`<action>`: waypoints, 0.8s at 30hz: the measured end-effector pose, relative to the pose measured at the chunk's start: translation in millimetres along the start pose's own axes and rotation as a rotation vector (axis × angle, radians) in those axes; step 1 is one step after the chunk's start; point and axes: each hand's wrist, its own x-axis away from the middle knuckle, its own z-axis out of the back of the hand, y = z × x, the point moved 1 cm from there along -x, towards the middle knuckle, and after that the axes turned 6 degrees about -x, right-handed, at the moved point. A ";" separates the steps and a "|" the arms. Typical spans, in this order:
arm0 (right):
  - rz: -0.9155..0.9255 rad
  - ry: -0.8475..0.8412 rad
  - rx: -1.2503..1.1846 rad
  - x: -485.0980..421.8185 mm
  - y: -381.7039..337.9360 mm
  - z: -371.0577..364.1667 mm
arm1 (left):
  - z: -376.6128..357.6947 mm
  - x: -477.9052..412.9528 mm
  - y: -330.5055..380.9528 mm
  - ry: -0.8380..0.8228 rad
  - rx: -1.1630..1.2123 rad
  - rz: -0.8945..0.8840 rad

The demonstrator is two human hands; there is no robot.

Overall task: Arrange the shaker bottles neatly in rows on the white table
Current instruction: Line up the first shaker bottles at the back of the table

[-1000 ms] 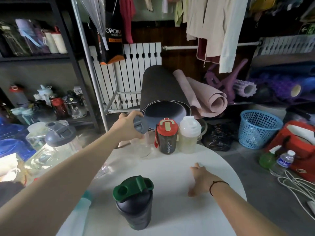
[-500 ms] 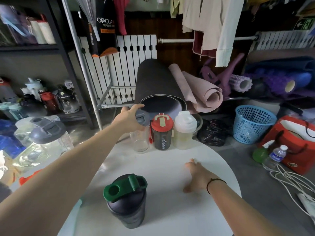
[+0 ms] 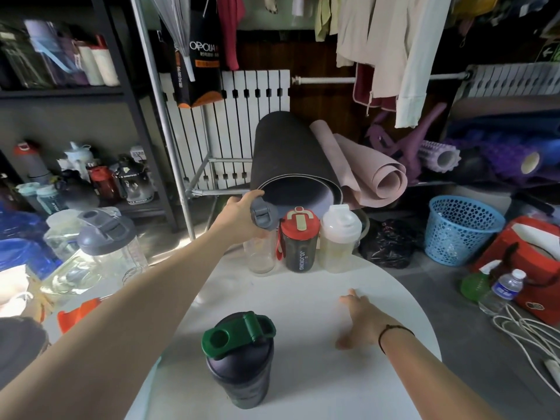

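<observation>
Three shaker bottles stand side by side along the far edge of the round white table (image 3: 303,298). My left hand (image 3: 239,215) grips the grey lid of the clear bottle (image 3: 261,253), which rests on the table at the left end of that line. Beside it is a dark bottle with a red lid (image 3: 299,242), then a cloudy white bottle (image 3: 340,237). A dark bottle with a green lid (image 3: 241,359) stands alone near me. My right hand (image 3: 362,321) lies flat on the table, fingers spread, holding nothing.
A large clear jug with a grey lid (image 3: 103,247) lies left of the table among other items. Rolled mats (image 3: 291,165) sit right behind the bottle row. A blue basket (image 3: 460,230), a red bag (image 3: 533,259) and cables (image 3: 527,334) are on the floor to the right.
My left hand has stayed on the clear bottle's lid at the left end of the row. The right hand has barely shifted. The view moved slightly.
</observation>
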 end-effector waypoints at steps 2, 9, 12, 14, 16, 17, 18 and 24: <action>0.002 0.006 0.002 1.2 -0.9 0.4 | -2.0 -2.2 1.5 -0.005 -0.003 -0.002; 0.016 -0.015 -0.001 -0.8 -0.7 0.2 | -2.9 0.4 2.9 -0.015 -0.024 0.024; 0.007 -0.034 -0.004 -0.6 -0.8 1.1 | 4.4 10.3 -2.1 -0.025 -0.008 0.023; 0.006 -0.038 -0.017 0.1 -1.0 1.4 | 17.1 20.4 -5.9 -0.030 -0.004 0.018; 0.010 -0.039 -0.016 -0.2 -0.3 0.7 | 31.9 32.1 -11.0 -0.039 0.000 0.028; 0.014 -0.043 -0.010 -0.5 0.4 0.1 | 38.5 38.8 -14.6 -0.042 -0.002 0.039; 0.010 -0.049 0.000 0.2 0.2 -0.3 | 44.5 46.7 -18.0 -0.048 -0.009 0.056; 0.060 -0.039 -0.061 16.4 -4.5 -8.5 | 54.4 102.0 -46.0 -0.187 -0.190 0.148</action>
